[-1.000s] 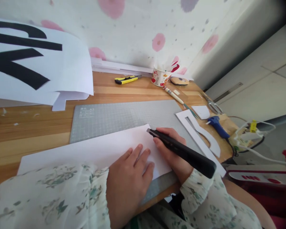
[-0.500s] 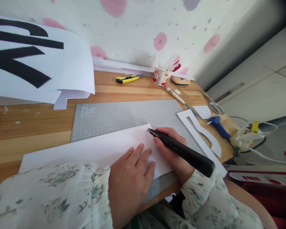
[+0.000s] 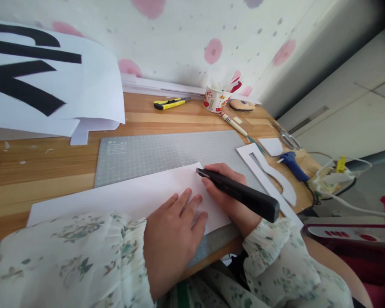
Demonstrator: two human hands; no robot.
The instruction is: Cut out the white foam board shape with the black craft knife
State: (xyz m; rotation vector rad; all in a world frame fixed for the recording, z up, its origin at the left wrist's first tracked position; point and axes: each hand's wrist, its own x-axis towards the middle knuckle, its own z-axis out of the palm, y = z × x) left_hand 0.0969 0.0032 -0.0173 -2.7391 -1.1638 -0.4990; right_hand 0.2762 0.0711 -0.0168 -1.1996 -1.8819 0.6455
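Observation:
My left hand (image 3: 175,241) lies flat with its fingers spread on a white board or stiff sheet (image 3: 115,194). In my right hand (image 3: 231,192) is a black utility knife (image 3: 240,191), its blade end near the sheet's upper right corner; whether the tip touches cannot be made out. The sheet rests partly on a grey cutting mat (image 3: 167,147) and partly on the wooden table (image 3: 60,175). Right of my right hand, a white cut-out letter (image 3: 269,184) with a slot in it overlaps the mat's right side.
Farther back are a yellow utility knife (image 3: 171,103), a paper cup (image 3: 216,99) holding several items, and a pen (image 3: 233,123). On the right lie scissors (image 3: 290,139), a blue glue gun (image 3: 293,166) and cables. A large sheet with black lettering (image 3: 96,85) stands at the left.
The knife's rear end has dipped slightly to the left, with its blade still near the sheet's corner. My left hand stays flat on the sheet. The whole view has shifted a little.

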